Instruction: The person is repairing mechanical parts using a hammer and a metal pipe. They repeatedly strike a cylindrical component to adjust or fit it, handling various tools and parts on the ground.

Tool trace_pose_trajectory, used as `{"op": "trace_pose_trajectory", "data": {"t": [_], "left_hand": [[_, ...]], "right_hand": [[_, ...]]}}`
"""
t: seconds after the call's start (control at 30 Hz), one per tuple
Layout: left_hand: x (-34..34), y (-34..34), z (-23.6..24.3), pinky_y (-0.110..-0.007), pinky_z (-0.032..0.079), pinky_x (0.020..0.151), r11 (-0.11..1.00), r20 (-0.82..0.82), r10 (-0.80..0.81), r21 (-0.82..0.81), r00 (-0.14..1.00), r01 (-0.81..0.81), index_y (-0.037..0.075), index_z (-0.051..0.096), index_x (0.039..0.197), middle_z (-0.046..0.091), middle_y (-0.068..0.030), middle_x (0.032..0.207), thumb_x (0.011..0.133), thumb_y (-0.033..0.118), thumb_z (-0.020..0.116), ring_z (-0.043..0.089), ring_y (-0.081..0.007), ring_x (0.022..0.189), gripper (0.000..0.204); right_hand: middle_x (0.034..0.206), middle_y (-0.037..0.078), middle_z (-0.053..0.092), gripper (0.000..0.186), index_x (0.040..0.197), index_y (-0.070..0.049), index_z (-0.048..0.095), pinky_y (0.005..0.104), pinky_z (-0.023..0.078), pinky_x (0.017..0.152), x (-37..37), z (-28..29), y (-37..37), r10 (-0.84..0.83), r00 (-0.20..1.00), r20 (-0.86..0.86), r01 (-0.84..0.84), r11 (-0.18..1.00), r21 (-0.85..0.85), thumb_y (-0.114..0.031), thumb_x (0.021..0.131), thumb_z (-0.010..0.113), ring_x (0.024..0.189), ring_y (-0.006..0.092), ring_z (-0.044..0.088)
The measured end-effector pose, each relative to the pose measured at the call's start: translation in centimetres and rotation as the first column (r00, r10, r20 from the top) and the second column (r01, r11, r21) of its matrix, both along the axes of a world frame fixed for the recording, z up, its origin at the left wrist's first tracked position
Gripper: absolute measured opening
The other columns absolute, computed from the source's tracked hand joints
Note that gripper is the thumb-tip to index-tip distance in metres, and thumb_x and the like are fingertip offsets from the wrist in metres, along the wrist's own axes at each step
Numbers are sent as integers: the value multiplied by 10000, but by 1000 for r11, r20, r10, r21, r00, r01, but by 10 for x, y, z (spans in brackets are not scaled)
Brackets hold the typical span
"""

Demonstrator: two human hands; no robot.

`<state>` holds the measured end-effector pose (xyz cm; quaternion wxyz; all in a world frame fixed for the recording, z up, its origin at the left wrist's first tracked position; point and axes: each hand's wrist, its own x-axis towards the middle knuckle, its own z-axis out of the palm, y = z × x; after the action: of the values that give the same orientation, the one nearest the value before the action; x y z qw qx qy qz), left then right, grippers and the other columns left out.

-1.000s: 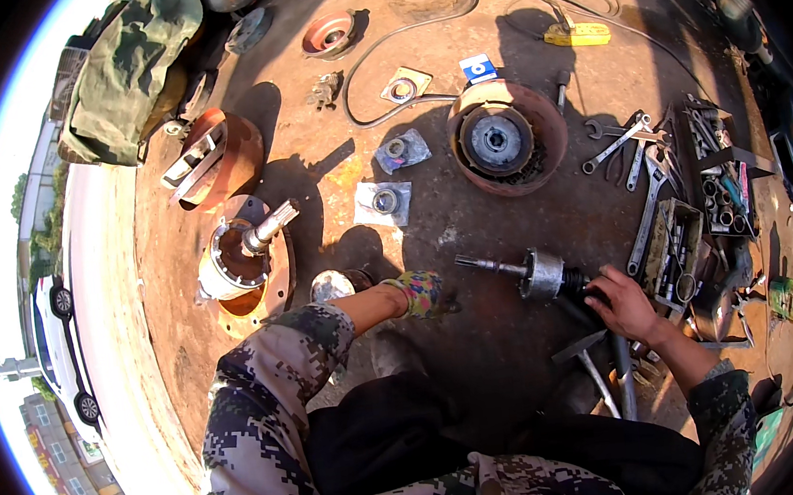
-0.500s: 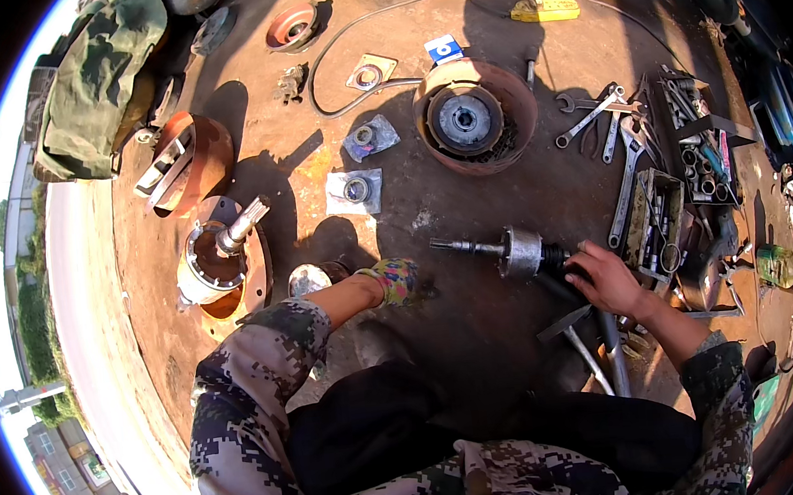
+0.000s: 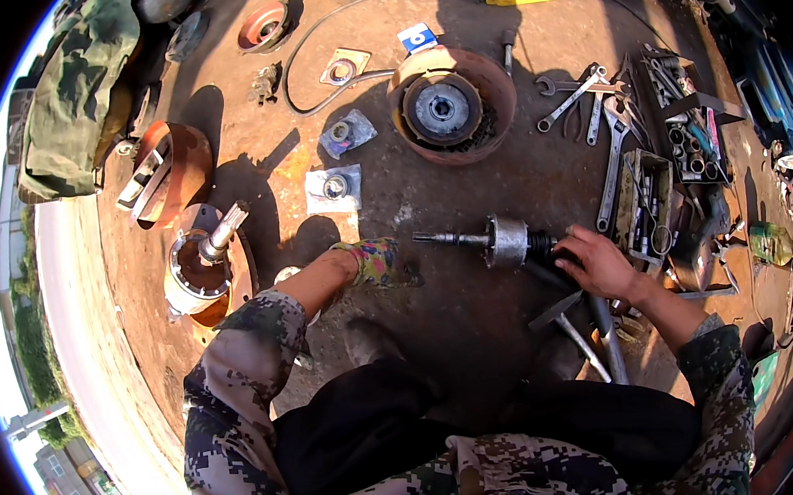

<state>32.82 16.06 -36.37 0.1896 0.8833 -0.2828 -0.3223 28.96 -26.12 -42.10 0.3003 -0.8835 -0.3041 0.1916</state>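
Observation:
A steel shaft [image 3: 458, 237] with a silver drum [image 3: 508, 240] lies crosswise in front of me, its thin end pointing left. At the dark ribbed right end, my bare right hand [image 3: 596, 266] has its bent fingers closed on the shaft. My left hand [image 3: 369, 261], in a colourful patterned glove, is just left of and below the thin tip, apart from it. Its fingertips are dark and blend into the shadowed ground, so their pose is unclear. A hammer [image 3: 578, 340] lies below my right hand.
Beyond the shaft stands a rusty drum with a hub [image 3: 443, 109]. Bagged bearings [image 3: 335, 188] lie left of it. Wrenches [image 3: 611, 153] and socket trays [image 3: 649, 202] are at right. A flanged housing [image 3: 198, 269] with an upright splined shaft stands left. A cable [image 3: 306, 72] curves behind.
The whole view has shifted a little. My gloved left hand has moved slightly away from me, towards the level of the shaft's tip. My right hand stays at the shaft's dark end.

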Motion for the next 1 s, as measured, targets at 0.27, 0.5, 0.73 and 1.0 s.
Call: {"op": "trace_pose_trajectory", "data": {"t": [0.27,0.5,0.73,1.0], "left_hand": [[113,-19,38,-464,557,906,991,424,118,-102,898,-82,77,677,1268,724,-186,1141,961,186,588,691,-384,1083,338],[197,-76,-16,-453,571,886,985,552,-107,172,827,13,79,665,1308,723,-177,1149,963,93,548,693,-371,1097,364],[244,-77,-82,-425,572,876,941,665,-262,337,699,32,84,707,1230,723,-138,1159,985,97,516,706,-303,1100,311],[228,-98,-43,-432,586,819,977,677,-198,198,709,84,90,748,1101,751,-136,1049,831,138,678,732,-309,1010,284]], "right_hand": [[1028,151,581,205,1100,-43,667,473,527,816,4,0,10,-44,998,-41,44,999,-4,-157,938,719,930,391,640],[1014,149,587,185,1076,-35,668,471,527,798,-3,4,19,-64,994,-85,66,998,23,-121,924,728,912,383,635],[1028,149,596,187,1079,-45,669,454,535,778,-26,12,9,-168,978,-127,166,986,-25,-161,941,718,882,373,649],[1013,144,600,191,1091,-51,668,452,540,794,-46,8,-14,-205,965,-166,185,975,-124,-166,946,714,888,365,650]]}}
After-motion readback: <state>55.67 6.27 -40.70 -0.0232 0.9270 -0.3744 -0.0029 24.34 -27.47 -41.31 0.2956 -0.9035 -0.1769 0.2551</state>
